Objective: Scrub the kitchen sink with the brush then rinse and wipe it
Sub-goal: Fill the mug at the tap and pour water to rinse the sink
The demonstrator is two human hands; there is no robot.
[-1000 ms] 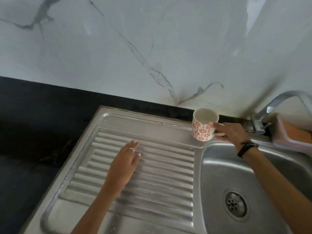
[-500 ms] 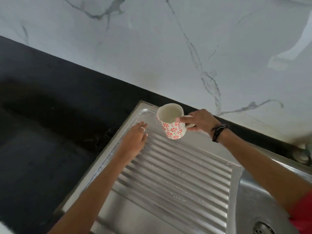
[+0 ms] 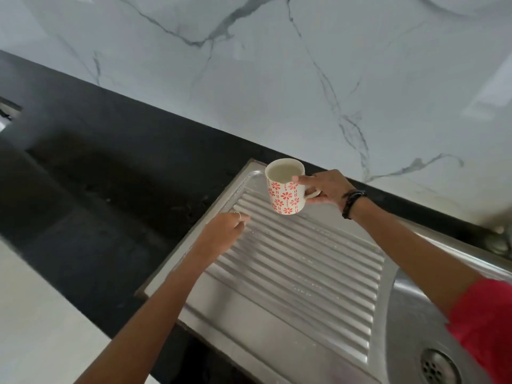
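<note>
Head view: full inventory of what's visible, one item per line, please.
mug: 1, white with red flower print, held above the drainboard's far corner
drainboard: 1, ribbed steel, centre
sink basin: 1, steel, lower right, mostly out of frame
drain strainer: 1, steel, bottom right
countertop: 1, black, left and behind the sink
wall: white marble with grey veins
wristband: black, right wrist
ring: 1, on a left finger
sleeve: red, right arm
left hand: on the ribs, empty
right hand: gripping the mug's handle

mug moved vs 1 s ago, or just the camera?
Yes. The mug, held in the right hand, went from the basin's back edge by the tap to the far-left corner of the ribbed draining board.
</note>
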